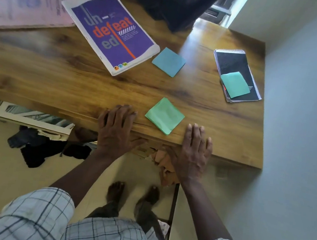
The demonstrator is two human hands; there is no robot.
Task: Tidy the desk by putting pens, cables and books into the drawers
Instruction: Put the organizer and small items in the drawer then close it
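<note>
My left hand (116,129) and right hand (194,151) lie flat on the front edge of the desk (60,73), fingers straight, gripping nothing. Below the edge, between them, tan crumpled stuff (166,160) is half hidden and I cannot tell what it is. A green note pad (165,115) lies between my fingertips. Farther off are the purple book (110,31), a blue note pad (169,62) and the black spiral notebook (238,69) under a teal note (234,84). A pink book (26,4) is cut off at the left.
</note>
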